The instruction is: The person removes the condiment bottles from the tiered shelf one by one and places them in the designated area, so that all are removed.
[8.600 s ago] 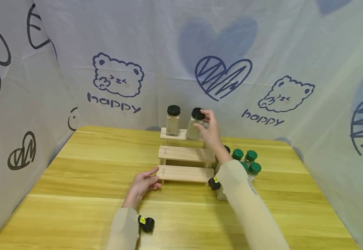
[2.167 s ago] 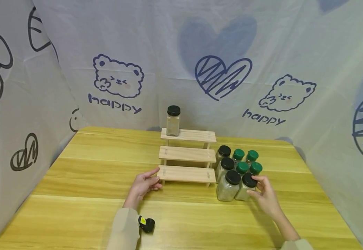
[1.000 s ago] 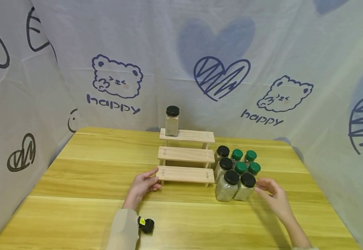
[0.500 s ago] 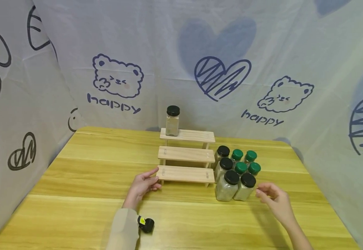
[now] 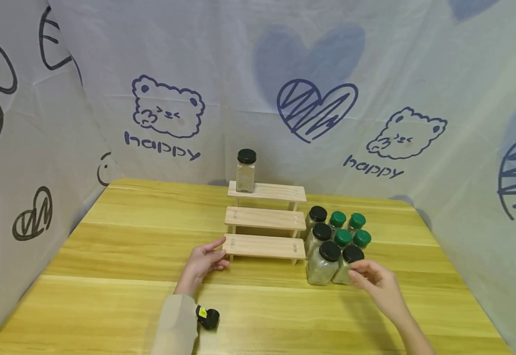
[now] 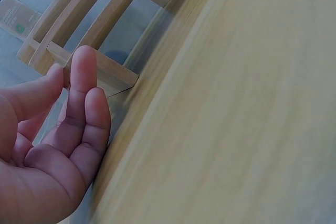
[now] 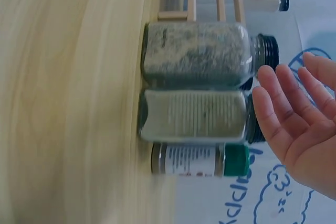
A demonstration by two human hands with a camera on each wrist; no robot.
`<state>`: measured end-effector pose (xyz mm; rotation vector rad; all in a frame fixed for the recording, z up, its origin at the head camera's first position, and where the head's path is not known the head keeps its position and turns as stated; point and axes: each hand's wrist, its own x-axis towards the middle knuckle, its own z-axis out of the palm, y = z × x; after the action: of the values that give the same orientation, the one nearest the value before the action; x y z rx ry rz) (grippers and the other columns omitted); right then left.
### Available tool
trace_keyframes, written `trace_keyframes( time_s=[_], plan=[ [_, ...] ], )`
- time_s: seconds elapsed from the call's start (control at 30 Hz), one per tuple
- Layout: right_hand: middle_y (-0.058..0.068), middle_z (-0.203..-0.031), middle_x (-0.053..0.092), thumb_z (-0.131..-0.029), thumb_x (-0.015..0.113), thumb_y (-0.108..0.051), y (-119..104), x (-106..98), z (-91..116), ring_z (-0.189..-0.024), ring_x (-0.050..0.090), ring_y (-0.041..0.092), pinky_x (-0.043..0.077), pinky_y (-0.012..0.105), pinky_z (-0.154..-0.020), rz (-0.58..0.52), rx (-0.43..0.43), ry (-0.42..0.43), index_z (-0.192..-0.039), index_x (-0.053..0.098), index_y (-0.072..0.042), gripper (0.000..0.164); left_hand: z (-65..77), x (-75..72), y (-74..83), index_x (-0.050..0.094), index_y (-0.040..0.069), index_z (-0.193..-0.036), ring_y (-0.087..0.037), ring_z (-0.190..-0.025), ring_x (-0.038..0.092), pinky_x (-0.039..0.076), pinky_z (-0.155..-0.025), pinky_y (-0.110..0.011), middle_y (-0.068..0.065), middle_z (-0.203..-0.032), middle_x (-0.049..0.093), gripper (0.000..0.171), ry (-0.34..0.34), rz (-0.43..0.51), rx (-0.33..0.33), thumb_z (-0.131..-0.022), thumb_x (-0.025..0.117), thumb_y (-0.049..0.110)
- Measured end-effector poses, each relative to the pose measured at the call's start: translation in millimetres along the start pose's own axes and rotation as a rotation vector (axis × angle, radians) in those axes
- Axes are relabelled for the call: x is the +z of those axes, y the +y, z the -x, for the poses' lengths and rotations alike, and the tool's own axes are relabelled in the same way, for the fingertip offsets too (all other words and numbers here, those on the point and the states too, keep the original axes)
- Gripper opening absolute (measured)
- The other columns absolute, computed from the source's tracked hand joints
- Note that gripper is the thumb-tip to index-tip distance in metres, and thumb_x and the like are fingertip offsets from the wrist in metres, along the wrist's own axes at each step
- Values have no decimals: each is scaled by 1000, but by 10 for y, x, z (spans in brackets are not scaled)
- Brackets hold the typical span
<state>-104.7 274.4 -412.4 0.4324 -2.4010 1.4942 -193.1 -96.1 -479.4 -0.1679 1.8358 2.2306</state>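
In the head view, my left hand (image 5: 202,264) pinches the left end of the bottom shelf of a three-tier wooden display rack (image 5: 264,245). The left wrist view has thumb and fingertips at that rack end. My right hand (image 5: 380,286), fingers loosely bent and holding nothing, is beside the front-right black-lidded spice jar (image 5: 343,272). From the right wrist, its fingertips appear close to that jar's black lid (image 7: 255,121); whether they touch is unclear. A larger black-lidded jar (image 5: 322,268) stands immediately left. One black-lidded jar (image 5: 245,176) sits upright on the top shelf's left end.
Right of the rack, more black-lidded jars (image 5: 317,214) and several green-capped jars (image 5: 357,221) stand close together. A wooden table (image 5: 120,246) lies beneath everything. A printed cloth (image 5: 222,74) hangs behind it.
Earlier, my right hand held a second black-lidded jar at the top shelf; that spot is now bare. The hand later left the front-right jar's lid, drew rightward, then came back left. Left hand stays put.
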Motion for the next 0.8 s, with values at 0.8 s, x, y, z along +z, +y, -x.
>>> trace_keyframes(
  time_s=[0.8],
  plan=[
    [22,-83,60,-84,57,5,-249,544,-205,-69,61,15,53,32,-59,-197,-43,-140,-93,57,9,10,0,-15,-3,44,2,-130,-14,-61,63,50,-58,-24,-15,-81,65,43,-29,-21,8,-88,53,-1]
  ],
)
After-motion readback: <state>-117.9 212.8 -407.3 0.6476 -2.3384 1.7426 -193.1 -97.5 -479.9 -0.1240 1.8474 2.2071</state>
